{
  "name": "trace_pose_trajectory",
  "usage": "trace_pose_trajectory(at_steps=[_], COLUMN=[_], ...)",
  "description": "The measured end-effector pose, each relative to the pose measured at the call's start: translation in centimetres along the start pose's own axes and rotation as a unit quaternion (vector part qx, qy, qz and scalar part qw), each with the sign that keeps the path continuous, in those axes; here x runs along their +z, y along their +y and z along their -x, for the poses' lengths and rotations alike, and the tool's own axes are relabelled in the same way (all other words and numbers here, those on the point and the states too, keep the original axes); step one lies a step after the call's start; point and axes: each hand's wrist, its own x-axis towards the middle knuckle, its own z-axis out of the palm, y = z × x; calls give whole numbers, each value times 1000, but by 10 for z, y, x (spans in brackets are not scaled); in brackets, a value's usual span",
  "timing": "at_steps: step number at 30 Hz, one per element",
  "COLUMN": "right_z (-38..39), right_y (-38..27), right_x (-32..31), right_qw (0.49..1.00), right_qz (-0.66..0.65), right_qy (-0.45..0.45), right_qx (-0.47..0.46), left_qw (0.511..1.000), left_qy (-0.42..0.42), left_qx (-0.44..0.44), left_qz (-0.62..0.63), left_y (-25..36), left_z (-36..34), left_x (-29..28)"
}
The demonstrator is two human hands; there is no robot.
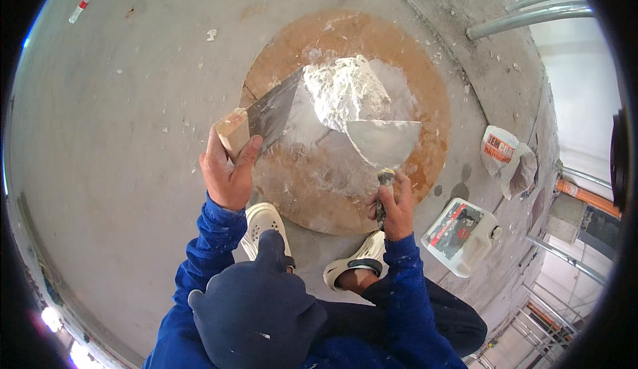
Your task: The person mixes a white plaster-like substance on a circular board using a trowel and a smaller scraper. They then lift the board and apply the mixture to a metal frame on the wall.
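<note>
A mound of wet white plaster (pixel 347 90) sits on a round brown board (pixel 299 203) on the floor. My left hand (pixel 227 173) is closed round the wooden handle of a wide plastering trowel (pixel 274 111). Its dark metal blade reaches toward the mound's left side, and its tip appears to meet the plaster. In my right hand (pixel 395 209) is a putty knife (pixel 383 140), gripped by its dark handle. The putty knife's broad blade points away from me at the mound's near right edge, with a whitish film over its face.
A white plastic jerrycan (pixel 473 253) lies right of my feet, with a crumpled white bag (pixel 506 160) beyond it. Metal pipes (pixel 531 18) run along the right side. A bottle (pixel 82 7) lies at the far left. My shoes (pixel 267 226) stand by the board's near edge.
</note>
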Motion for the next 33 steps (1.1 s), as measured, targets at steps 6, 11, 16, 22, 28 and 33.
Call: trace_pose_trajectory(at_steps=[6, 11, 16, 22, 28, 33], right_z=[-6, -14, -39, -44, -44, -42], right_y=[1, 13, 43, 45, 46, 40], right_x=[-27, -1, 25, 34, 38, 39], right_qw=[933, 857, 832, 825, 830, 845], right_qz=[318, 501, 543, 556, 541, 525], right_qy=[52, 21, -48, -56, -62, -36], right_qx=[-160, -121, -103, -88, -124, -90], left_qw=[968, 945, 922, 911, 907, 892], left_qy=[-165, -178, -200, -202, -199, -245], left_qx=[7, -8, -34, -62, -70, -108], left_qz=[-188, -275, -331, -354, -364, -363], left_y=[9, -33, -56, -70, -70, -45], left_z=[-32, -75, -88, -97, -97, -92], left_x=[17, 56, 85, 96, 97, 107])
